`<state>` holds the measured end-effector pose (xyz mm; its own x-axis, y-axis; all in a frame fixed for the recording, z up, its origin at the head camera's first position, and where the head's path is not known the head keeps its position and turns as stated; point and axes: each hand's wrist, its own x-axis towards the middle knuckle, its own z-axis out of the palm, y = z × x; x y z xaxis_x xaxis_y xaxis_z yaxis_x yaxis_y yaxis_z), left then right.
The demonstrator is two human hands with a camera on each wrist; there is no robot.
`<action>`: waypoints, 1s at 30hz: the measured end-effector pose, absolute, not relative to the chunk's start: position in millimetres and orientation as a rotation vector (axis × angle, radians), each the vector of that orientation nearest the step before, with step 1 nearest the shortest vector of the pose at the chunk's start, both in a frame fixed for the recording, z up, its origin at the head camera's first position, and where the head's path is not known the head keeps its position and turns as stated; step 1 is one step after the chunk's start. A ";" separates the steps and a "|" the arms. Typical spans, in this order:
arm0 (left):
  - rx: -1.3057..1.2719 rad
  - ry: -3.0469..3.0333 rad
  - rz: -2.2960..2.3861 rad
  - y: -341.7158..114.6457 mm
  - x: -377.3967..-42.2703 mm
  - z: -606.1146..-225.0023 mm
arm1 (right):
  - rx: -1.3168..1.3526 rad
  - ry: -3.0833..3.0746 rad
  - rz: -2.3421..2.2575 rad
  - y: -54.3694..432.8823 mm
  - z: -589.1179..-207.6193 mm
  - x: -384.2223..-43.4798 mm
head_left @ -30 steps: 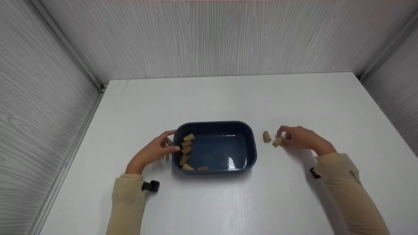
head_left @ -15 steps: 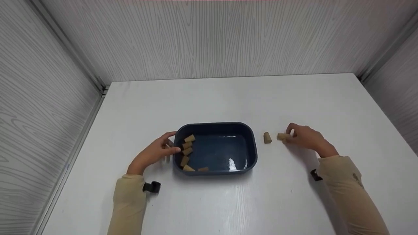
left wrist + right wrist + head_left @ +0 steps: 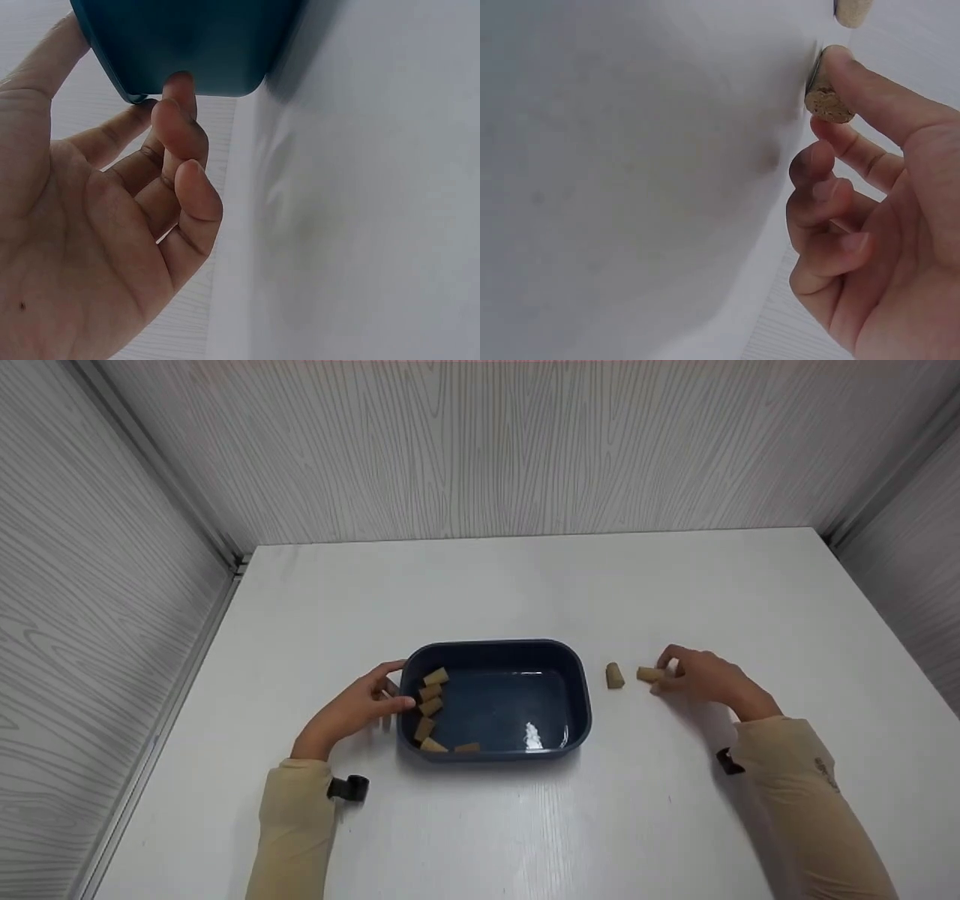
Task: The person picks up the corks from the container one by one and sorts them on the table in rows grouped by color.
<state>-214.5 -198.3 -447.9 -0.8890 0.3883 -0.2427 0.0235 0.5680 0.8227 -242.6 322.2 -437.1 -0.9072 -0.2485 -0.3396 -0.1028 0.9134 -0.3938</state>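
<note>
A dark blue rectangular tub (image 3: 499, 756) stands on the white table, and my left hand (image 3: 349, 716) grips its left end. The thumb lies over the rim while the other fingers stay outside; the left wrist view shows the tub's outer wall (image 3: 195, 45) at the fingertips. Several tapered cork stoppers (image 3: 431, 706) lie inside along the tub's left and front sides. To the right of the tub, my right hand (image 3: 709, 681) pinches a cork stopper (image 3: 829, 101) between thumb and index finger, low at the table; the other fingers curl loosely. Another cork stopper (image 3: 614, 676) lies between it and the tub.
The white table (image 3: 495, 832) reaches back to a grey wood-grain panel (image 3: 525, 450). Similar panels rise on the left and right sides. Both forearms wear beige sleeves with black straps at the wrists.
The right hand has shifted slightly right, and its cork stopper has turned from slanted to lying nearly sideways. My left hand keeps its hold on the tub.
</note>
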 end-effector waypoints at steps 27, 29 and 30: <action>0.345 2.415 1.243 -198.1 -215.3 -448.4 | -0.603 2.660 -0.636 327.2 -443.0 -244.8; 0.349 2.417 1.240 -198.4 -215.1 -448.7 | -0.616 2.658 -0.641 327.5 -443.1 -244.4; 0.347 2.416 1.242 -198.4 -214.9 -448.8 | -0.623 2.657 -0.645 327.8 -443.0 -244.3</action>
